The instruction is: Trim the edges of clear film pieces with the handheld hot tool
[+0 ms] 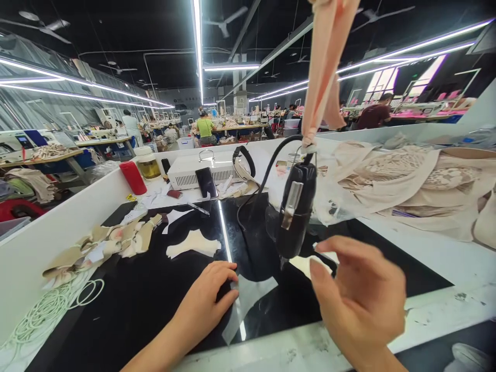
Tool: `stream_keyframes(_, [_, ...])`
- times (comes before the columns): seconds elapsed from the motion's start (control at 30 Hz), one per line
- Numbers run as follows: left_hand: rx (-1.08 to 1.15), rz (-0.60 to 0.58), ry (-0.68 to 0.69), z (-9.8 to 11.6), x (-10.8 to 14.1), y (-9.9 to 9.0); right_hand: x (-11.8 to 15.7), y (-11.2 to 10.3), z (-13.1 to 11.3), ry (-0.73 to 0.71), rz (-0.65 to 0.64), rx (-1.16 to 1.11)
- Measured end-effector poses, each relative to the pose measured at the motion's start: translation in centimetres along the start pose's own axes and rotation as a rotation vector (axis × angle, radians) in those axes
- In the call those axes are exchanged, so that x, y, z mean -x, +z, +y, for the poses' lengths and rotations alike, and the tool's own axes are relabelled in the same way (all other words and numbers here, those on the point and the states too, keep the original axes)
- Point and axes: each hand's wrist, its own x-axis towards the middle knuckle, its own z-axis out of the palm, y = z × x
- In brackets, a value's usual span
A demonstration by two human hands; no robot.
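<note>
Translucent sheet (251, 298) is lying on the black board (143, 305); left hand (209, 294), thumb parted, is resting at its edge; right hand (366, 289) is hovering, thumb and forefinger spread. Light pressure should be keeping it flat.

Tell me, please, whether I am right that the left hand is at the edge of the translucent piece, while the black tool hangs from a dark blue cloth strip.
Not quite: the head view shows a pale pink cloth strip, with the black tool hanging from it.
</note>
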Motion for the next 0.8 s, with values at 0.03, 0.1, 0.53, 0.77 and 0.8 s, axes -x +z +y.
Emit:
stream_keyframes(0.03, [-0.005,0.006,-0.005,-0.1,0.0,0.1,0.2,-0.2,-0.3,-0.05,-0.125,0.018])
stream_keyframes(0.1, [-0.021,0.007,-0.01,-0.2,0.1,0.2,0.5,-0.4,-0.7,-0.131,-0.349,0.048])
stream_keyframes(0.53, [0.1,0.017,0.002,-1.0,0.1,0.6,5.2,2.1,1.8,-0.01,-0.897,0.321])
stream_keyframes(0.77, [0.319,0.032,-0.092,0.8,-0.2,-0.4,6.5,1.6,2.9,0.032,-0.911,0.292])
stream_keyframes(0.8, [0.334,0.037,-0.111,0.9,-0.3,-0.6,6.7,1.5,3.0,0.07,-0.905,0.288])
